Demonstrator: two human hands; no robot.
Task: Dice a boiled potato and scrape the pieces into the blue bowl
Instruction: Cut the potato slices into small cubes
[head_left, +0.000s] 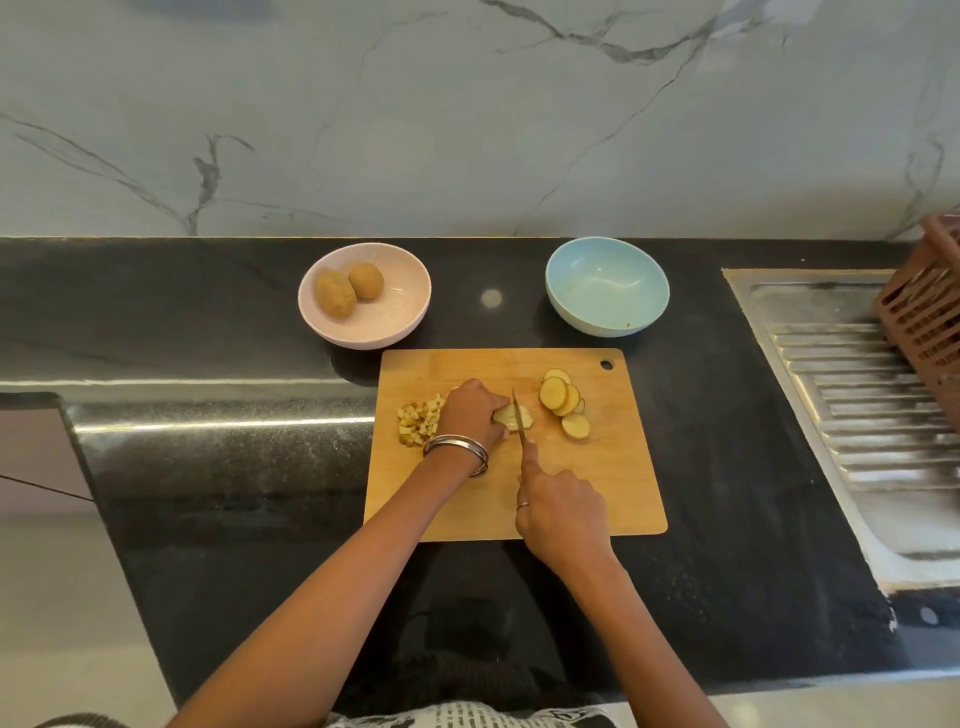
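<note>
From the head camera, a wooden cutting board lies on a black counter, at about 6 o'clock from the gap between two bowls. The left hand sits curled over a stack of potato slices near the middle of the board, fingertips pressed down on the stack and holding it in place. Two metal bangles circle that wrist.

The right hand is closed around the handle of a knife, the handle hidden inside the fist. Its index finger is stretched out along the back of the blade. The blade runs toward 12 o'clock and stands in the stack of slices, just beside the left fingertips. A ring shows on one finger of this hand.

At 9 o'clock from the left hand, on the board's left edge, lies a small heap of diced potato. At 3 o'clock from the knife, several round slices lie overlapping on the board, well apart from the dice.

The blue bowl stands on the counter at 12 o'clock from the board's right half, not touching it. At 10 o'clock from the board stands a pink bowl with two whole potatoes in it, side by side. A steel sink drainboard lies at 3 o'clock, with a brown plastic basket on it at the picture's right edge.
</note>
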